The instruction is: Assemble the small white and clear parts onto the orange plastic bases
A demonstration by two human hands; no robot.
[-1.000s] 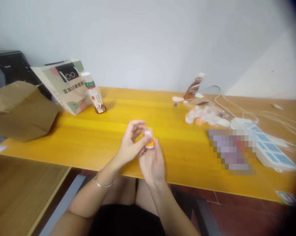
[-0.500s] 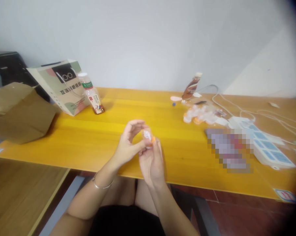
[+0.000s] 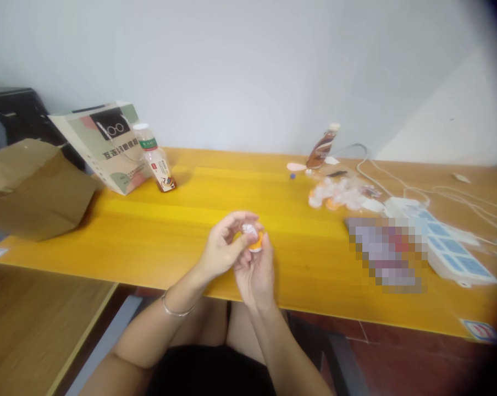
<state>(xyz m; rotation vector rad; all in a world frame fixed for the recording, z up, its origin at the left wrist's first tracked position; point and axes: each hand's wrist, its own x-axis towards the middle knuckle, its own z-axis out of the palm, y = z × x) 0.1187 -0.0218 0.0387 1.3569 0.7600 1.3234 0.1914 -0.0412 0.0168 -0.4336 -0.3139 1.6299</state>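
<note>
Above the near edge of the yellow table, my two hands meet around a small orange and white object. My right hand has its thumb and fingers closed on the object from the right and below. From the left, my left hand curls over it, with the thumb pressed on a whitish, crinkled part at its top. The fingers partly cover the object, and its exact shape is too blurred to tell. A bracelet circles my left wrist.
A paper bag, a printed bag and a labelled bottle stand left. At the right are a brown bottle, a pile of whitish and orange pieces, a pixelated item, a white-blue box and cables.
My left hand has moved slightly down and right, closer around the object. More of its orange part now shows between my fingers.
</note>
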